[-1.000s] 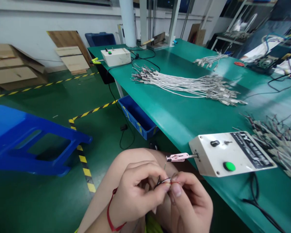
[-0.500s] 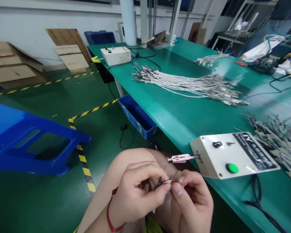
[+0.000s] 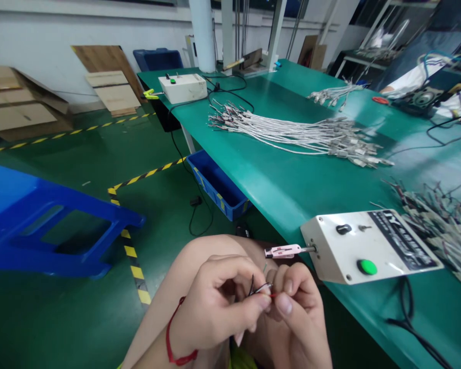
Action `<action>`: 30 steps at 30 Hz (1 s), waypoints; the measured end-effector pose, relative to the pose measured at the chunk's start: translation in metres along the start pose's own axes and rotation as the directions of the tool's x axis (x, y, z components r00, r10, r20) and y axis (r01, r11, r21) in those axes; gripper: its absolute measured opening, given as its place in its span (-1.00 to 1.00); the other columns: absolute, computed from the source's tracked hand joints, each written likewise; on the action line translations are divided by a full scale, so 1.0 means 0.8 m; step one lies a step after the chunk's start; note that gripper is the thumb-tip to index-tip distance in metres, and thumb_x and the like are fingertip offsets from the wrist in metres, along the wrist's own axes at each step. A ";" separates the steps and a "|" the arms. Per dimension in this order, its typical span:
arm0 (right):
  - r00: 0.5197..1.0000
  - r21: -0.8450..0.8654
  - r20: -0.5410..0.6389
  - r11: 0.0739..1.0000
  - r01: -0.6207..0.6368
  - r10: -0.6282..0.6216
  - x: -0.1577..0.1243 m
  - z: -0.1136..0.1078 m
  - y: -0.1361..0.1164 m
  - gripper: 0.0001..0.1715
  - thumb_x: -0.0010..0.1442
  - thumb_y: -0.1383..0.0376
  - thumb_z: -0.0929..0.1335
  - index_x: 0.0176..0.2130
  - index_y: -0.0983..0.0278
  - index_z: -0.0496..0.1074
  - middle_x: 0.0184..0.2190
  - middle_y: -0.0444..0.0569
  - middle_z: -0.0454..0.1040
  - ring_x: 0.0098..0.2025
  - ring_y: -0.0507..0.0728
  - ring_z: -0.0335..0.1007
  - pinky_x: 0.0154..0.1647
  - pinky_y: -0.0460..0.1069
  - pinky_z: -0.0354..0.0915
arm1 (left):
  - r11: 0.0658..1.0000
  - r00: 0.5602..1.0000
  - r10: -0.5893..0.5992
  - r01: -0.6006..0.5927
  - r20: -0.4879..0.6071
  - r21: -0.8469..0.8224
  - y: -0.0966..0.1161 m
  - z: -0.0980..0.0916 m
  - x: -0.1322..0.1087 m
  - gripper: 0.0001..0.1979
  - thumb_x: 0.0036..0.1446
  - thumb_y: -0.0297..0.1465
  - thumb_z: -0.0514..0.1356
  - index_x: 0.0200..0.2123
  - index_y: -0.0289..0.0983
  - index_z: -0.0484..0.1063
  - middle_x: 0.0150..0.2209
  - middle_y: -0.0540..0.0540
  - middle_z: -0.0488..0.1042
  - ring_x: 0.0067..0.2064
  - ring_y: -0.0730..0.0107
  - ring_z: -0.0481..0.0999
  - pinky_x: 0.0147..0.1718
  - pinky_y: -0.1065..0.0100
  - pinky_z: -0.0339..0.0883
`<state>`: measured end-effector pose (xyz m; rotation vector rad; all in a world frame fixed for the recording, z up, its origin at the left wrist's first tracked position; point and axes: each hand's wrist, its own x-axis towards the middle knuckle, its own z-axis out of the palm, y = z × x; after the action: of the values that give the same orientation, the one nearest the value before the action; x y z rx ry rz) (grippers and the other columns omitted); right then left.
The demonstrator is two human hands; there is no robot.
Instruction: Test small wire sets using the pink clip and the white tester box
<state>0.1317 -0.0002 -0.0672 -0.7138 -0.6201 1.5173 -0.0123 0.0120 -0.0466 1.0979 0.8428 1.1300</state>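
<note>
Work area: green surface (image 3: 268, 179), w/ white control box (image 3: 349, 256) (CB) at its near edge; all locations ref. to CB. L hand (image 3: 226, 302): below & to L of CB, thumb + forefinger pinching thin wires (image 3: 258, 291), blk & white, ends poking up past the grip. R hand (image 3: 299, 307): just below CB's L end, thumb + forefinger pressed together on red wire (image 3: 273, 295), which spans the small gap btwn hands; exact grip pt. hidden. Other fingers curled, both hands. Red cord (image 3: 168, 333): on L wrist, L of CB.

Pink clip (image 3: 286, 250): on metal rod projecting from CB's L end, above R hand. CB top: green button (image 3: 367, 266), blk knob (image 3: 343, 229), toggle sw. (image 3: 364, 227). Blk cable (image 3: 403, 302): below CB, on surface. Wire bundle (image 3: 445, 230): R of CB, partly out of view. Blue bin (image 3: 205, 180): L of CB, low, under surface edge. Blue stool (image 3: 18, 205): far L of CB, on floor. White cable bundle (image 3: 299, 134): beyond CB, lying flat. Second box (image 3: 183, 88): well beyond CB, to L, w/ yellow clip (image 3: 151, 94). Cardboard boxes (image 3: 22, 97): far L, beyond CB, nr. wall.
</note>
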 end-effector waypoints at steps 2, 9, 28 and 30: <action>0.999 0.000 -0.028 1.000 0.016 -0.016 -0.001 0.000 0.000 -0.85 0.21 0.25 0.50 -0.32 0.15 0.46 -0.55 -0.18 0.32 -0.53 0.06 0.24 -0.45 -0.04 0.30 | 0.994 0.997 0.056 -0.050 -0.062 0.098 0.000 -0.001 0.002 -0.92 0.18 -0.50 0.35 -0.36 -0.28 0.52 -0.51 0.01 0.48 -0.62 0.52 0.44 -0.68 0.55 0.21; 0.914 -0.161 -0.392 0.986 0.040 -0.101 0.014 0.002 0.039 -0.51 0.36 -0.06 0.35 -0.33 0.27 0.54 -0.57 -0.10 0.41 -0.56 0.05 0.22 -0.58 -0.08 0.10 | 0.932 0.971 0.141 -0.065 -0.191 0.358 -0.005 -0.008 0.012 -0.89 0.28 -0.48 0.27 -0.34 -0.27 0.54 -0.36 -0.11 0.59 -0.30 0.28 0.62 -0.31 0.37 0.49; 0.927 0.205 -0.370 0.979 0.016 0.062 0.027 0.000 0.044 -0.41 0.36 -0.08 0.34 0.22 0.12 0.53 -0.70 -0.22 0.24 -0.56 0.07 0.04 -0.40 0.00 0.22 | 0.854 0.943 0.282 -0.162 -0.178 0.495 0.002 -0.026 0.026 -0.76 0.20 -0.61 0.29 -0.24 -0.15 0.66 -0.22 0.00 0.75 -0.23 0.30 0.75 -0.33 0.48 0.60; 0.927 0.244 -0.370 0.969 0.030 0.065 0.030 -0.004 0.050 -0.43 0.39 -0.09 0.31 0.20 0.11 0.55 -0.72 -0.24 0.16 -0.57 0.06 -0.04 -0.43 -0.02 0.21 | 0.855 0.944 0.280 -0.163 -0.174 0.492 0.004 -0.027 0.028 -0.77 0.19 -0.61 0.29 -0.26 -0.16 0.65 -0.23 0.00 0.75 -0.22 0.30 0.75 -0.30 0.46 0.61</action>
<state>0.1070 0.0208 -0.1007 -0.7920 -0.1316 1.3923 -0.0277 0.0393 -0.0488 1.5131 1.2523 1.3067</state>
